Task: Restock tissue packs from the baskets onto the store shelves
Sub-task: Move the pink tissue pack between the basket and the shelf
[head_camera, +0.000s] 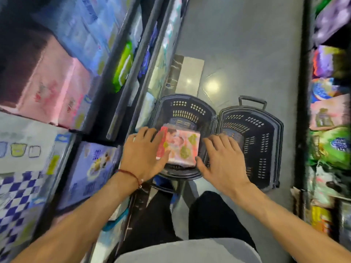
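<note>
Although both hands flank it, the pink film-wrapped tissue pack with gold medallions (181,147) is not yet clasped: it lies flat in the near half of the dark perforated plastic basket on the left (185,106), its long side running across between the basket's side walls. The left hand (146,150) lays spread, nearly straight fingers over the pack's left end, thumb along its near edge. The right hand (222,158) sits at the pack's right end, fingers splayed and straight, thumb by the near right corner; whether it touches the wrap I cannot tell. Such a pack is likely light and soft, yielding under pressure, with a slick film that could slip from a loose pinch. Pressing the two short ends between the palms, or hooking fingers under the base, seems the safest hold. A second dark perforated basket (252,133) stands just beside the first, on its right. To the left rise the grey-railed store shelves (121,111) holding pink wrapped packs (57,82) and blue ones, and a rack of coloured packets (330,111) lines the right side of the grey floor (237,44).
</note>
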